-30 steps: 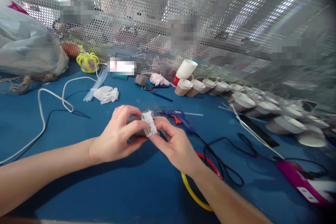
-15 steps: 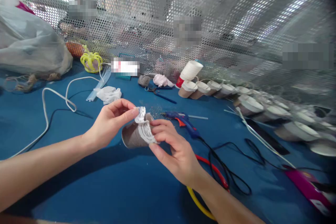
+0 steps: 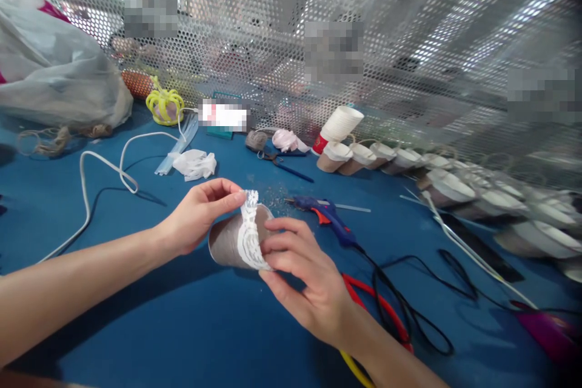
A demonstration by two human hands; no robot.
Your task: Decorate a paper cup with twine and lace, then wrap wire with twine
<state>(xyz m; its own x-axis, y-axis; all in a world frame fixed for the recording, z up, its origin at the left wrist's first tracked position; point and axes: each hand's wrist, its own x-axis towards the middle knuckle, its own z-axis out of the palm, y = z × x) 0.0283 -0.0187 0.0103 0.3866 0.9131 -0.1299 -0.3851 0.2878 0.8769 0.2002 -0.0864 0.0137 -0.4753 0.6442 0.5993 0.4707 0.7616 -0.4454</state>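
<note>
A grey-brown cup (image 3: 226, 241) lies tilted on its side above the blue table, its mouth toward the right. White lace trim (image 3: 250, 236) runs along the cup near its rim, with one end raised. My left hand (image 3: 202, 212) pinches that raised end between thumb and fingers. Around the cup's open end, my right hand (image 3: 302, 273) holds the rim, with fingers at the mouth and the thumb underneath. Just beyond lies a blue glue gun (image 3: 325, 213) with an orange-red trigger and a clear stick in its back.
Rows of similar cups (image 3: 448, 187) with white rims line the right side. Pliers (image 3: 286, 165), a pink ribbon bundle (image 3: 287, 140) and crumpled white plastic (image 3: 195, 164) lie farther back. Black cable (image 3: 404, 315) loops at right. A perforated metal screen (image 3: 264, 54) stands behind.
The raised lace end is now pulled straighter and upright, and the lace lies flatter across the cup. Both hands still hold on. The whole view has shifted slightly.
</note>
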